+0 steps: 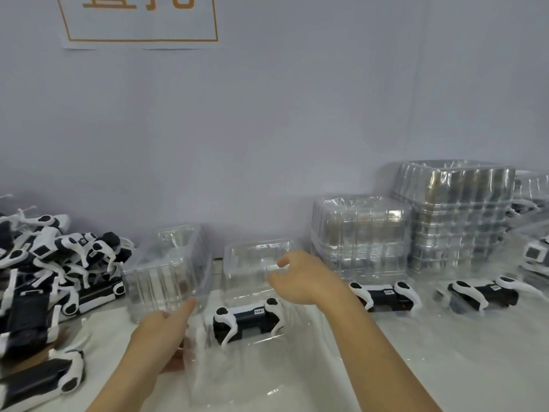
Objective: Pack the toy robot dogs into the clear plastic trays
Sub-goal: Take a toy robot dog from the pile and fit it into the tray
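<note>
A white bench [445,367] runs along a pale grey wall [267,129], which carries a paper sign with an orange border [139,22]. The near middle and near right of the bench give the most open room. A heap of black-and-white toy robot dogs [50,269] crowds the left edge; tall stacks of clear plastic trays [410,227] stand at the back right, against the wall. Two single empty trays [169,272] sit at the back middle. One toy dog [249,319] lies in a clear tray [237,352] at the centre, between both hands. The left hand [163,334] grips that tray's left edge, forefinger pointing outward. The right hand [300,278] hovers just above the dog, fingers loosely curled and holding nothing. Two more packed dogs [383,295] lie toward the right edge
</note>
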Action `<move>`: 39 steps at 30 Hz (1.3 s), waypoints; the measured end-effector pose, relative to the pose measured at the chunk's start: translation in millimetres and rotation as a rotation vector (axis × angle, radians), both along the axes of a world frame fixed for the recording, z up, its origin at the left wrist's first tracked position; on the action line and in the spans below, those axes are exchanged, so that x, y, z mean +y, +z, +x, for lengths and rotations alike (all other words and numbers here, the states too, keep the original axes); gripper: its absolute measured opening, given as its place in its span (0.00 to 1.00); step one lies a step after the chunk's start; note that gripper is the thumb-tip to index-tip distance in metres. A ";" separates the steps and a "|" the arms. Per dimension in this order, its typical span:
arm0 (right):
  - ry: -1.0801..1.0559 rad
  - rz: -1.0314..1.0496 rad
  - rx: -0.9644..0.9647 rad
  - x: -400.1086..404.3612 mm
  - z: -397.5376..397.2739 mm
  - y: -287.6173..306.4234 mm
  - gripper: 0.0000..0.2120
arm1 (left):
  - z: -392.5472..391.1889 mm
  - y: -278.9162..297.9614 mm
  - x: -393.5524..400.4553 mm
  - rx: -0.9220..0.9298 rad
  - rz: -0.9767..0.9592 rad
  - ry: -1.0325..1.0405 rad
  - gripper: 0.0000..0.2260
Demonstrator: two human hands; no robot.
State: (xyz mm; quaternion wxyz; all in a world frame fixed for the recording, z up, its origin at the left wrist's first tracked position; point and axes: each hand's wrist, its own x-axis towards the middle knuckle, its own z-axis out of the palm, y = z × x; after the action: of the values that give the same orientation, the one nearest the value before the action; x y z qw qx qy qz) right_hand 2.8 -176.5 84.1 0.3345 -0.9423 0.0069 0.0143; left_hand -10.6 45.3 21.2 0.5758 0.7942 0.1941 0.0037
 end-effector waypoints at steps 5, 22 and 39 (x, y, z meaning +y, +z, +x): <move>0.028 0.011 -0.029 5.1 -1.2 0.9 0.22 | 1.5 -0.8 -14.9 -0.020 -0.244 -0.165 0.15; 0.044 -0.055 -0.036 8.0 0.1 -1.5 0.23 | -19.3 -13.5 -74.1 -0.185 -0.100 -0.133 0.04; 0.020 0.394 0.086 -17.5 -16.0 28.3 0.24 | -14.3 41.1 -26.1 -0.275 -0.476 -0.035 0.09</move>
State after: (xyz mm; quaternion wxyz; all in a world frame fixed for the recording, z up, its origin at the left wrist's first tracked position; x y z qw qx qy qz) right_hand -13.3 -194.0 112.5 0.5116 -0.8572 0.0091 0.0591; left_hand -24.9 19.2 62.3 0.7670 0.6320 0.0959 0.0561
